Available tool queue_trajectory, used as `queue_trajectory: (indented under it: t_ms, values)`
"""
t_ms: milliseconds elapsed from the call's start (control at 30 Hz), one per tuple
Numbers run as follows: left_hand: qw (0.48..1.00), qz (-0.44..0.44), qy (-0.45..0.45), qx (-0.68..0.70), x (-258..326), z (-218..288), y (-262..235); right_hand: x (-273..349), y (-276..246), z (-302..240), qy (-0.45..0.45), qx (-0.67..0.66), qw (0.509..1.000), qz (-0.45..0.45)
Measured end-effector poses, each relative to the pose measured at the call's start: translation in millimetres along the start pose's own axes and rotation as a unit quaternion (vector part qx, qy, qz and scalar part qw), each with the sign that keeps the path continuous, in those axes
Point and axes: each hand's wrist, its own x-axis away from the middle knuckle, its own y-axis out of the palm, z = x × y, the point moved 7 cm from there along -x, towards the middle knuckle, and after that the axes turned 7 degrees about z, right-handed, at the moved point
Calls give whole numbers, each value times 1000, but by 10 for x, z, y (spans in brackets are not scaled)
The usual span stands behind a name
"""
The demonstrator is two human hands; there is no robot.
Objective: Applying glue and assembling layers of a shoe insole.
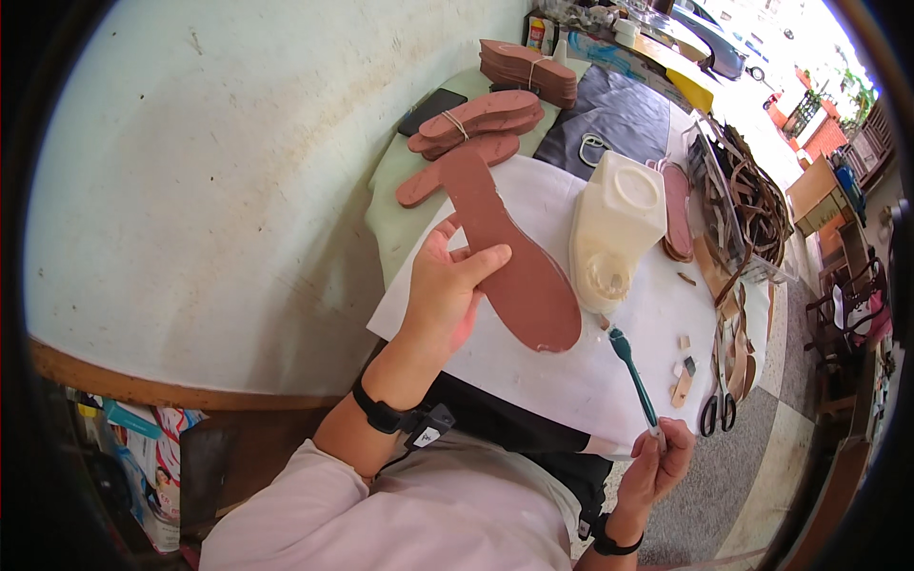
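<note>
My left hand (449, 285) grips a reddish-brown shoe insole (522, 276) by its edge, thumb on the face, and holds it above the white sheet. Between the fingers of my right hand (659, 459) is the pale end of a teal-handled brush (634, 374). The brush's tip lies close to the mouth of a whitish plastic container (619, 214), which rests on its side on the table. Whether the tip touches the container I cannot tell. Beyond my left hand lies a single insole (419, 184), beside a banded bundle of insoles (476, 122).
Another insole stack (528, 71) stands farther back, near a black sheet (609, 119). Scissors (719, 404) lie at the table's right edge, beside leather scraps (682, 388). A bin of brown strips (747, 190) is at the far right. The wall (190, 190) borders the left.
</note>
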Motion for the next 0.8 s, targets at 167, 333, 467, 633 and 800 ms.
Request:
queue_trajectory:
  t_ms: [167,333,467,633,800]
  values:
    - [976,-35,131,-170,58,368,116,-42,-110,38,4,-41,999,27]
    - [815,-93,236,-521,292,675,441,-60,-142,38,17,-64,996,53]
    - [673,-215,287,-647,245,568,565,-19,-144,86,39,-82,994,56]
    - [496,-282,283,-771,224,260,552,19,-131,104,45,-88,993,70]
    - [525,-298,289,-743,171,291,479,43,-78,111,66,-75,993,58]
